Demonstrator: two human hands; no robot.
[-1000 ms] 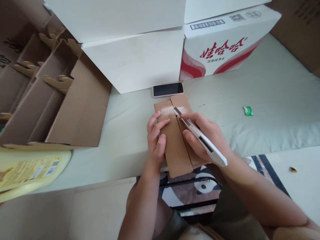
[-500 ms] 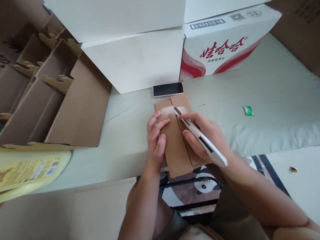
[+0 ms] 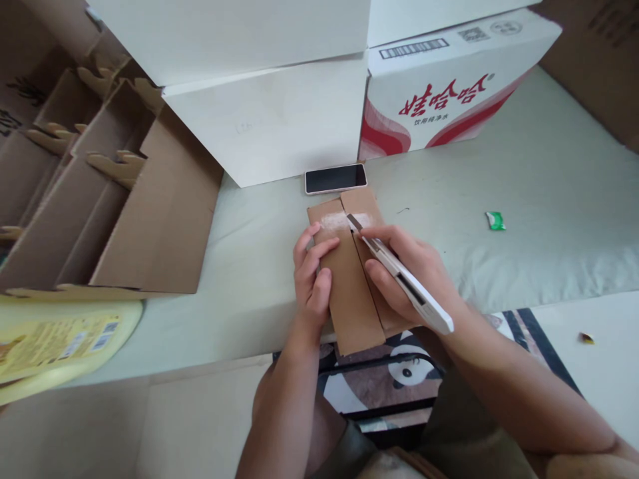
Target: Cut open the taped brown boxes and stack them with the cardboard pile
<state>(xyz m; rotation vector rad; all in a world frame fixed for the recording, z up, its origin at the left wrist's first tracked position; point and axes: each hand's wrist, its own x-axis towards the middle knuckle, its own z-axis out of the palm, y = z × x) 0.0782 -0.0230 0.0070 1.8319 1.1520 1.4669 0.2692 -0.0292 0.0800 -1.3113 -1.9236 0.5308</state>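
A small brown cardboard box [image 3: 352, 293] lies in front of me, its two top flaps meeting along a centre seam. Whitish scuffed marks cross the flaps near the far end. My left hand [image 3: 314, 271] grips the box's left side, fingers bent over the flap. A white utility knife [image 3: 417, 289] is in my right hand [image 3: 407, 266], its fingers closed around the handle. The blade is out, and its tip rests at or just above the seam by the scuffed patch; contact cannot be told.
Just beyond the box lies a phone [image 3: 336, 179], before stacked white cartons [image 3: 269, 120]. A red-and-white carton [image 3: 444, 100] stands behind. To the left are a divided cardboard organiser [image 3: 160, 206] and a yellow bottle [image 3: 64, 339]. A small green packet [image 3: 496, 221] lies on the right.
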